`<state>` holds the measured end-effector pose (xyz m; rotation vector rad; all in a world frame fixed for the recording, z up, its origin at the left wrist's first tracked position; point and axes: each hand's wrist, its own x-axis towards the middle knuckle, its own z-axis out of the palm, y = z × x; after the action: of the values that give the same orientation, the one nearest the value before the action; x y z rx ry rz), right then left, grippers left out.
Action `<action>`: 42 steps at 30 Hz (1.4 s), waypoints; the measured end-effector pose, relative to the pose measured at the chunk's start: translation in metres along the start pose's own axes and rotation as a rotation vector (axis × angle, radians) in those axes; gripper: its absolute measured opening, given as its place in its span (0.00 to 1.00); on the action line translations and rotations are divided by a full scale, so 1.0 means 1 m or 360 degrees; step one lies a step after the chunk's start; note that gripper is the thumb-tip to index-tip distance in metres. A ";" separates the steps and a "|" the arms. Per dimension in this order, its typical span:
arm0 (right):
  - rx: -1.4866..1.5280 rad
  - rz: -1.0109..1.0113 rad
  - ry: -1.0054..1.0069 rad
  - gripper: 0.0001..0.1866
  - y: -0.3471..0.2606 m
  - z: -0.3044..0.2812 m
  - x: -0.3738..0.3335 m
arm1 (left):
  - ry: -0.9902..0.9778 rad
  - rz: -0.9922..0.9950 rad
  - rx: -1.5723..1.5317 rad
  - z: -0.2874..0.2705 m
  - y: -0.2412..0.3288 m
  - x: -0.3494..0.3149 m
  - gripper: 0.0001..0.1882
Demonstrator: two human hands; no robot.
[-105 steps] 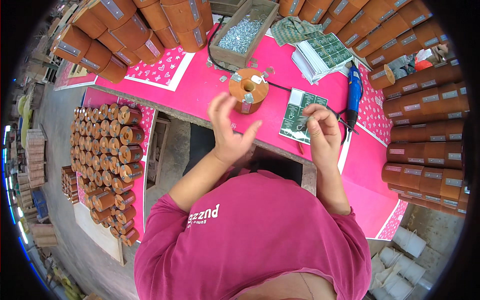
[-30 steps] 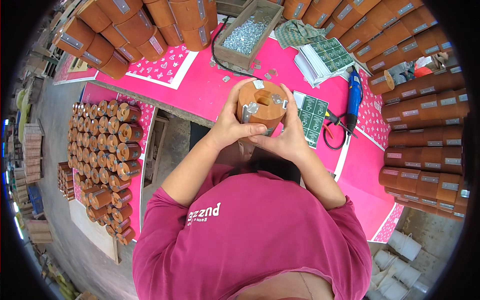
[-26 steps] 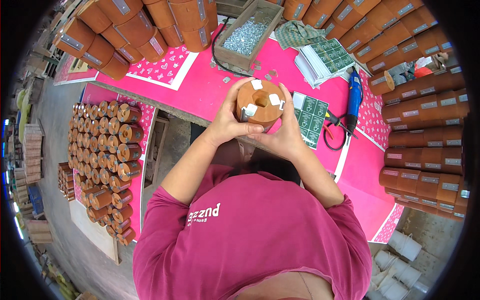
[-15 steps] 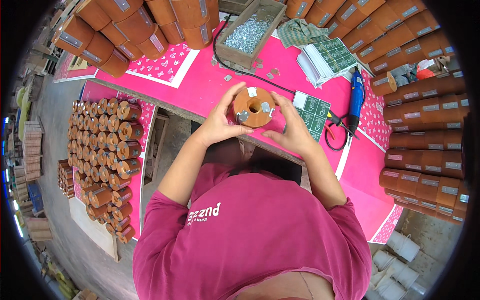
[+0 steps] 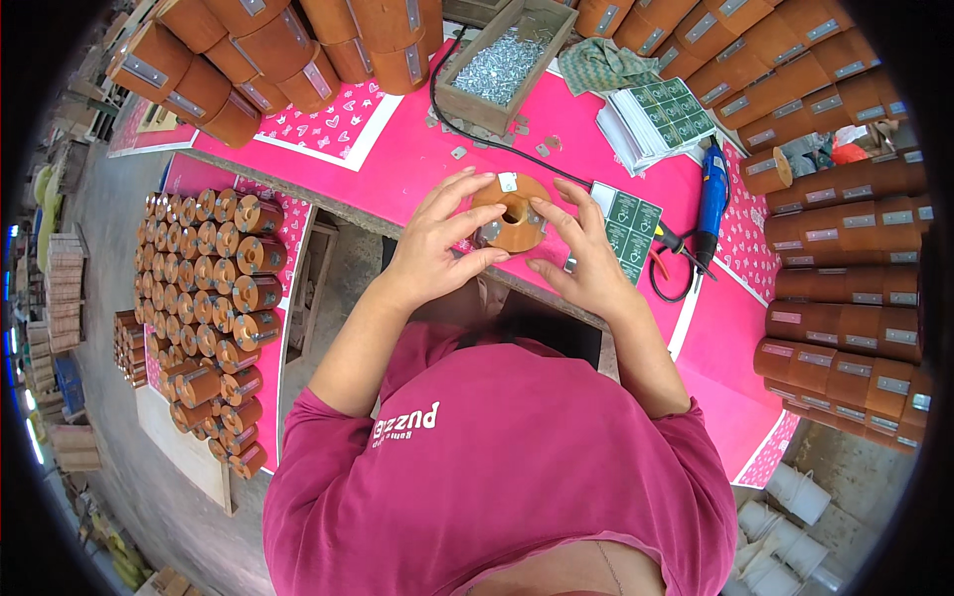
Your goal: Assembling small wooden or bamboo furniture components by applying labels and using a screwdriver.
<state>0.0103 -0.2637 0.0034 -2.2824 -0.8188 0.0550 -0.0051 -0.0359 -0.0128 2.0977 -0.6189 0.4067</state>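
Left of the green label sheet [image 5: 630, 226], the wooden cylinder [image 5: 518, 235] sits between my parted left fingers [image 5: 465, 222] and right fingers [image 5: 562, 223]; I judge it stiff, fairly heavy, best held by its sides.

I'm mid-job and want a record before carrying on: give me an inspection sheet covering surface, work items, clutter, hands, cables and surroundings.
Surface: table covered in pink.
Work items: brown wooden cylinder with a central hole, upright between the hands; metal plate on top.
Clutter: loose metal plates, crumpled cloth, stacked printed sheets, wooden box of small metal parts.
Hands: left hand and right hand at opposite sides of the cylinder, fingers spread.
Cables: black cable crosses behind the cylinder; dark loop near blue power tool.
Surroundings: stacked cylinders at right, more left; white buckets lower right.
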 end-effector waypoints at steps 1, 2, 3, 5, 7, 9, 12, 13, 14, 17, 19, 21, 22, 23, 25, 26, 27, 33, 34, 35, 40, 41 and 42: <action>0.0023 -0.0003 0.0018 0.39 0.001 0.000 -0.001 | 0.0021 0.0010 0.0011 0.000 0.000 0.000 0.25; 0.0046 -0.0007 0.0037 0.38 0.002 0.001 -0.002 | 0.0043 0.0020 0.0022 -0.001 0.001 -0.001 0.25; 0.0047 -0.0007 0.0035 0.38 0.003 0.002 -0.004 | 0.0043 0.0019 0.0022 0.000 0.001 -0.001 0.25; 0.0097 -0.0024 0.0107 0.36 0.005 0.004 -0.007 | 0.0072 0.0037 0.0034 0.002 -0.001 -0.002 0.25; 0.0061 -0.0061 0.0154 0.35 0.005 0.004 -0.010 | 0.0101 0.0042 0.0020 0.003 0.000 -0.002 0.24; 0.0025 -0.0098 0.0200 0.34 0.004 0.004 -0.012 | 0.0129 0.0048 0.0007 0.004 0.000 -0.003 0.24; -0.0052 -0.0219 0.0289 0.34 0.003 0.006 -0.013 | 0.0152 0.0008 -0.0037 0.004 -0.001 -0.008 0.25; -0.0015 -0.0234 0.0327 0.34 0.000 0.006 -0.012 | 0.0135 0.0025 -0.0026 0.003 -0.002 -0.008 0.23; 0.0022 -0.0250 0.0364 0.34 -0.003 0.006 -0.010 | 0.0118 0.0042 -0.0014 0.003 -0.002 -0.008 0.20; 0.0005 -0.0282 0.0322 0.34 -0.004 0.007 -0.007 | 0.0110 0.0021 -0.0013 0.004 -0.005 -0.009 0.16; 0.0007 -0.0269 0.0298 0.35 -0.004 0.007 -0.008 | 0.0102 0.0019 -0.0021 0.003 -0.006 -0.008 0.14; 0.0009 -0.0253 0.0272 0.35 -0.004 0.006 -0.009 | 0.0092 0.0016 -0.0031 0.001 -0.008 -0.007 0.13; 0.0015 -0.0247 0.0273 0.35 -0.004 0.006 -0.011 | 0.0093 0.0013 -0.0010 0.000 -0.009 -0.006 0.13; 0.0021 -0.0240 0.0274 0.35 -0.004 0.006 -0.012 | 0.0094 0.0010 0.0011 -0.002 -0.009 -0.006 0.14; 0.0018 -0.0229 0.0272 0.35 -0.006 0.006 -0.013 | 0.0110 0.0018 0.0004 -0.003 -0.005 -0.005 0.15; 0.0015 -0.0217 0.0272 0.35 -0.007 0.007 -0.014 | 0.0124 0.0028 -0.0002 -0.003 -0.002 -0.004 0.16; 0.0013 -0.0216 0.0269 0.35 -0.007 0.007 -0.015 | 0.0125 0.0027 -0.0005 -0.002 0.001 -0.003 0.16; 0.0063 -0.0234 0.0453 0.31 -0.005 0.009 -0.015 | 0.0018 -0.0269 -0.0145 0.001 0.016 -0.001 0.23; 0.0100 -0.0183 0.0494 0.29 -0.006 0.009 -0.014 | 0.0113 -0.0427 -0.0156 0.002 0.018 -0.001 0.23; 0.0138 -0.0132 0.0534 0.28 -0.007 0.009 -0.013 | 0.0208 -0.0584 -0.0167 0.004 0.020 -0.001 0.23; 0.0404 -0.0032 0.0652 0.25 -0.006 0.010 -0.007 | 0.0180 -0.0868 -0.0437 0.006 0.023 0.007 0.23; 0.0492 0.0008 0.0676 0.23 -0.005 0.011 -0.005 | 0.0134 -0.0904 -0.0452 0.005 0.022 0.009 0.22; 0.0493 0.0007 0.0673 0.23 -0.005 0.013 -0.002 | 0.0137 -0.0906 -0.0452 0.003 0.020 0.010 0.22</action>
<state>0.0021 -0.2540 -0.0038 -1.9083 -0.5399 -0.2723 -0.0087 -0.0507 0.0041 1.8671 -0.0104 0.0760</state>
